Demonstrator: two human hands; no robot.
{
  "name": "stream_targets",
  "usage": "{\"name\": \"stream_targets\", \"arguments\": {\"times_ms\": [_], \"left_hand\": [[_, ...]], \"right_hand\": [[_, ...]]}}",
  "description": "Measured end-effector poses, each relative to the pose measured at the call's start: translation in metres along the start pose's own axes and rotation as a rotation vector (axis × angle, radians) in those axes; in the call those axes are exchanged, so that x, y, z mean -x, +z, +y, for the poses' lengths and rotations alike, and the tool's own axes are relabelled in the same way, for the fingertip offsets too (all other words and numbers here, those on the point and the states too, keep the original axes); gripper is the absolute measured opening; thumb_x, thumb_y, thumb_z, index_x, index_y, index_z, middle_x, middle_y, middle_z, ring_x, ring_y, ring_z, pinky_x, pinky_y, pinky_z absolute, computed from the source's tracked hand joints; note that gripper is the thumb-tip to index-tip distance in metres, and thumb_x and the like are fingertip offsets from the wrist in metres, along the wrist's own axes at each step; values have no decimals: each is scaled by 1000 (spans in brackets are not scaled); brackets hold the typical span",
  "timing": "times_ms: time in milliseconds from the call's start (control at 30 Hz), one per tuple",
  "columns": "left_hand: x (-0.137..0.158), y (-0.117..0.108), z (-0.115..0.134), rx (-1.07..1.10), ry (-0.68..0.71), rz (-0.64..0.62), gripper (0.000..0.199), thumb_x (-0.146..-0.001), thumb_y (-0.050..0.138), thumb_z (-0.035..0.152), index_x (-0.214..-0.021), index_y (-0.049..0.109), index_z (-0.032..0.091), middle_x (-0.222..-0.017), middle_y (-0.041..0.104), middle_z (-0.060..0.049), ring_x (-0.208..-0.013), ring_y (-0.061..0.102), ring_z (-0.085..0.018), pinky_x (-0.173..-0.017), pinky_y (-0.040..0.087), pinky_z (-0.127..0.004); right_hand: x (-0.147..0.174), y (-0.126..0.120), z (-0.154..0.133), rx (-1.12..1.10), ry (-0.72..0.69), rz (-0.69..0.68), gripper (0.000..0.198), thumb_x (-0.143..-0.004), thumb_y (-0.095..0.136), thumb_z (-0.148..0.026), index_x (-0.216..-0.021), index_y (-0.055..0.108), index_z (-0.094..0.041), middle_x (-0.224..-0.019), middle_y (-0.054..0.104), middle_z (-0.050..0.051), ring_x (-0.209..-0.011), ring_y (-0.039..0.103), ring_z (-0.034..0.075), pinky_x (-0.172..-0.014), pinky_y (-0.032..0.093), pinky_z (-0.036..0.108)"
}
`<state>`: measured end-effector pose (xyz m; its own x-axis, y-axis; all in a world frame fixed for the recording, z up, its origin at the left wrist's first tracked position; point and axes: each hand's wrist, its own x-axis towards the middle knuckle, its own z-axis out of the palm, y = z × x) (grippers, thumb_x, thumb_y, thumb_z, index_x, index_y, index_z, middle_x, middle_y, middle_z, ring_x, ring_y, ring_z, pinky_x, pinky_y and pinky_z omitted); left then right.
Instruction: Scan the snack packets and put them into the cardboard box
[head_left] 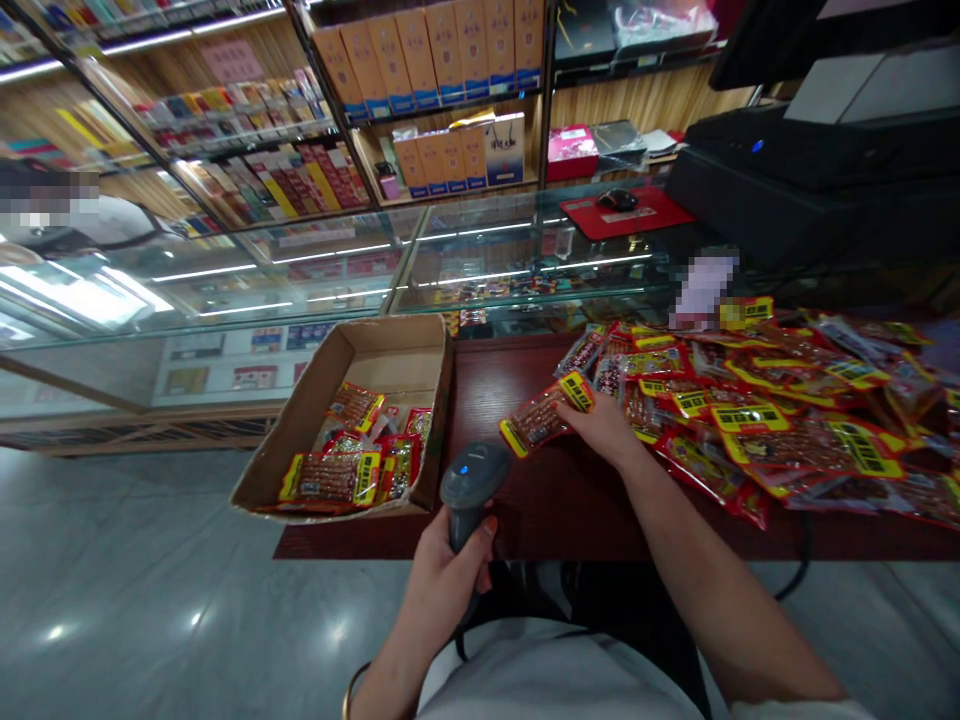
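Observation:
My left hand (450, 565) is wrapped round the grip of a dark grey barcode scanner (474, 475), whose head points toward the packet on my right and shows a small blue light. Between the fingers of my right hand (604, 425) is a red and yellow snack packet (541, 415), held by its right end just above the dark red tabletop (487, 385). To the left stands an open cardboard box (341, 350) with several similar packets (330, 478) in it. A large heap of snack packets (787, 420) spreads over the right side of the table.
Behind the table runs a glass display counter (300, 275). A mouse (617, 200) rests on a red pad (652, 215), left of a black machine (787, 200). Shelves of boxed goods (435, 55) line the back, and a person (112, 220) is at far left.

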<state>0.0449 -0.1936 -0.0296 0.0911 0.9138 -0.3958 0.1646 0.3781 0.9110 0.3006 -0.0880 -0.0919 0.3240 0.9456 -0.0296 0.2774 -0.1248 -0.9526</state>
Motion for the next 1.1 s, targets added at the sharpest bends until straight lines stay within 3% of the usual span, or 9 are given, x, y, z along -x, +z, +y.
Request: {"name": "stream_targets", "arguments": {"times_ms": [100,200,300,433,600,767,1100], "left_hand": [[3,0,4,-14,15,0,35,-79,70,42,-99,62,14,-56,56,6,-39,52,-10,-41,41,-21],[5,1,11,-32,42,-3,29,-79,70,43,-87,61,16,-54,57,5,-40,53,-10,-44,42,-21],[7,2,18,-40,49,1,31,-78,71,45,-81,60,17,-52,57,5,-40,52,-10,-44,41,-21],[6,3,25,-14,33,8,38,-79,70,47,-97,62,15,-55,58,6,-39,52,-9,-44,41,-21],[8,3,29,63,-12,12,44,-78,71,48,-105,60,15,-57,58,7,-39,51,-9,-42,41,-21],[9,5,34,70,-21,2,44,-76,72,49,-103,60,16,-56,58,7,-39,51,-9,-43,42,-21],[12,3,33,76,-5,18,39,-77,73,46,-100,62,17,-54,58,7,-38,50,-9,-43,41,-22]], "right_hand": [[-3,4,1,-193,2,140,38,-74,69,-51,-96,70,-19,-90,76,8,-82,72,27,-78,61,45],[-1,11,-1,-276,-80,196,41,-80,65,-53,-104,69,-20,-99,76,7,-91,72,27,-85,60,45],[7,19,-7,-243,-154,157,38,-83,64,-50,-105,70,-20,-103,76,7,-98,71,27,-95,56,44],[16,29,-17,-257,-178,136,37,-83,63,-49,-106,70,-21,-106,77,8,-102,71,28,-100,54,44],[15,36,-18,-297,-186,140,34,-82,63,-49,-100,70,-21,-103,77,9,-103,71,29,-100,54,45],[12,37,-16,-356,-183,109,39,-82,63,-48,-108,68,-20,-110,76,9,-106,70,27,-100,54,44],[6,40,2,-192,-164,125,46,-86,59,-51,-122,64,-23,-110,75,8,-106,69,29,-93,58,48]]}}
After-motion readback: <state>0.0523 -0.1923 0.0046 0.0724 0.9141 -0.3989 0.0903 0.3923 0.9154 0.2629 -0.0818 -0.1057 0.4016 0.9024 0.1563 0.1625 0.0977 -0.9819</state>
